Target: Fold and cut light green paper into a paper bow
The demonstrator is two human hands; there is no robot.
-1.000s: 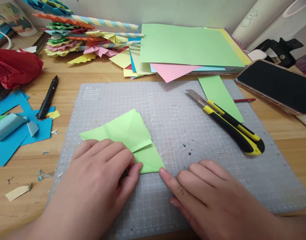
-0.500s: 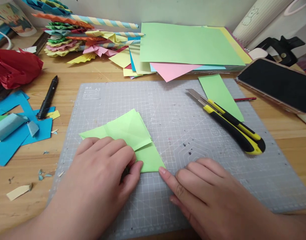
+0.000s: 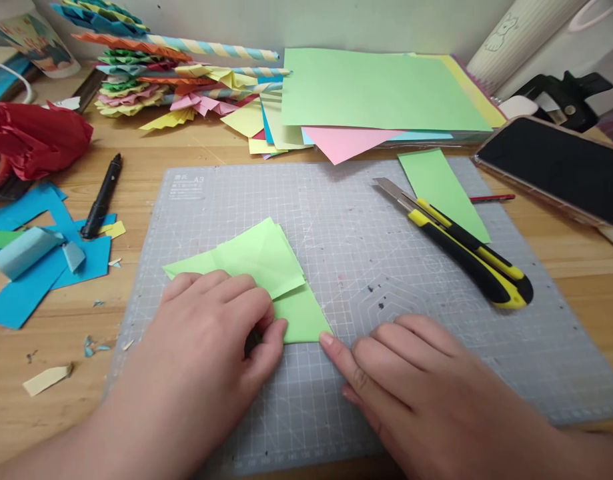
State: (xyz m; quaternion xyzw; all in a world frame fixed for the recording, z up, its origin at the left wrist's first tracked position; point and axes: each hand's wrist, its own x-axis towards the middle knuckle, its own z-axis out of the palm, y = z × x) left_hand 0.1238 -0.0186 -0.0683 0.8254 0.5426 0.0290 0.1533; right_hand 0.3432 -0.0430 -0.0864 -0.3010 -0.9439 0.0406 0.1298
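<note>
A folded sheet of light green paper lies in layers on the grey cutting mat, left of its middle. My left hand covers the paper's near left part, fingers curled and thumb against the near edge, holding it. What lies under those fingers is hidden. At the paper's near right corner, the stretched index fingertip of my right hand presses down; its other fingers lie together and grip nothing. A black and yellow utility knife, blade out, rests to the right, partly over a green paper strip.
Blue paper offcuts, a black pen and small scraps lie left of the mat. Behind it are paper flowers with striped stems and a stack topped by green paper. A phone lies at right.
The camera view has shifted slightly, moving the left-side objects a little rightward in the picture. Both hands and the green paper keep nearly the same position.
</note>
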